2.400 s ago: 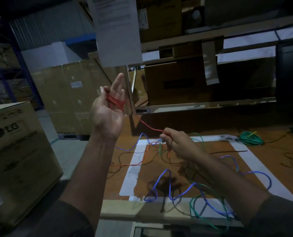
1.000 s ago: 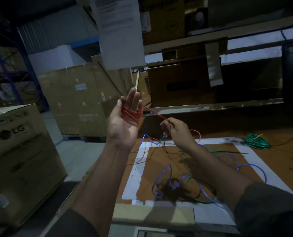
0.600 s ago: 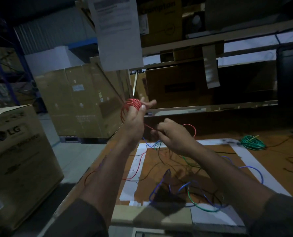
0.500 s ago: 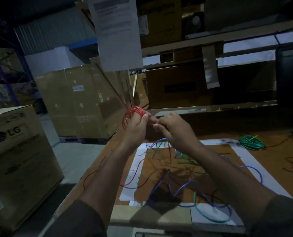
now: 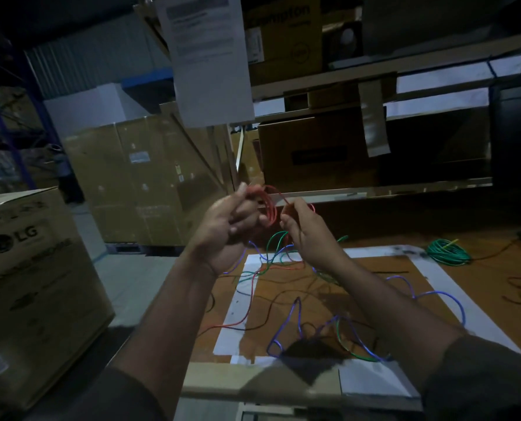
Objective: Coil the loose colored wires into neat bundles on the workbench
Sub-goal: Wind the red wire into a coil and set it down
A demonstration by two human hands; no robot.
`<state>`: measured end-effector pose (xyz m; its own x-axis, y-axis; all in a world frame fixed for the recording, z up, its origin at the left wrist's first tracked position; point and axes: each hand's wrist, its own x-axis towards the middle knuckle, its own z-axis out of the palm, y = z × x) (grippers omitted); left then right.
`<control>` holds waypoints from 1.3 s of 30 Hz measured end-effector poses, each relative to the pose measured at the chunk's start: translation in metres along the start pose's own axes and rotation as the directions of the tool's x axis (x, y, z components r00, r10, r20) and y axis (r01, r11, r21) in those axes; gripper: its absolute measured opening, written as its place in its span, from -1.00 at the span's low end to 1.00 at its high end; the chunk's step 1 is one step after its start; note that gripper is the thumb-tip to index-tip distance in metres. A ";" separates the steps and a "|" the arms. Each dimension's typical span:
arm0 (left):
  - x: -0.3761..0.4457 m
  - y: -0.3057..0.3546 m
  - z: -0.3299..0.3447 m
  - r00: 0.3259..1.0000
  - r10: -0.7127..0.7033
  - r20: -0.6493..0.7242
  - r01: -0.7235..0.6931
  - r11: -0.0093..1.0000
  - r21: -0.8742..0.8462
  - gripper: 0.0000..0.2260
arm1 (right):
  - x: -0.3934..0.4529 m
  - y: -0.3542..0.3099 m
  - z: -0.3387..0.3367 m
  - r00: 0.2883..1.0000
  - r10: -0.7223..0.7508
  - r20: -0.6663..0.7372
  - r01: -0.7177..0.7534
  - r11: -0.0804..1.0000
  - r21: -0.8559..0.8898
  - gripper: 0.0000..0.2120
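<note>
Head view, near to far: loose blue wire (image 5: 295, 317), green wire (image 5: 342, 341) and dark strands sprawl over the taped worktop (image 5: 453, 287). Above them, raised off the surface, the left hand (image 5: 226, 229) grips a red wire coil (image 5: 268, 208) in curled fingers, while the right hand (image 5: 306, 232) pinches the red strand just beside it. Farther right on the worktop lies a coiled green bundle (image 5: 446, 252); cardboard boxes (image 5: 137, 180) stand behind.

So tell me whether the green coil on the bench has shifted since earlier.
No. The green coil lies by the same far right corner of the white tape square.
</note>
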<state>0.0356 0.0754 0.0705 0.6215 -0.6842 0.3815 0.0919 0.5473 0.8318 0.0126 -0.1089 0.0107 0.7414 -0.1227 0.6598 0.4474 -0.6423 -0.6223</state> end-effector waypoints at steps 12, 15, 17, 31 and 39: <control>0.002 0.058 0.018 0.897 0.354 -0.264 -0.435 0.808 -0.397 -0.74 | -0.010 0.034 0.002 0.914 0.262 0.310 -0.252 0.965 -0.073 -0.76; 0.008 0.045 0.003 0.851 0.345 -0.395 -0.484 0.807 -0.338 -0.73 | -0.001 0.017 -0.005 0.984 0.151 0.094 -0.166 0.970 0.178 -0.79; 0.011 0.040 -0.008 0.836 0.318 -0.447 -0.488 0.805 -0.338 -0.74 | -0.001 0.013 -0.006 0.995 0.045 -0.093 -0.038 0.996 0.076 -0.78; 0.012 -0.031 -0.024 0.884 0.350 -0.308 -0.088 0.774 0.627 -0.77 | -0.021 -0.004 0.005 0.925 -0.130 0.358 0.209 0.959 -0.192 -0.79; 0.000 -0.038 -0.020 0.948 0.246 -0.202 0.060 0.486 0.872 -0.62 | -0.003 -0.003 -0.012 0.996 -0.082 0.023 0.083 0.993 -0.084 -0.85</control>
<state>0.0477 0.0646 0.0305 0.7693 -0.4164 0.4846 -0.5963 -0.1954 0.7786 0.0026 -0.1156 0.0154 0.7135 -0.0527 0.6987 0.4641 -0.7116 -0.5275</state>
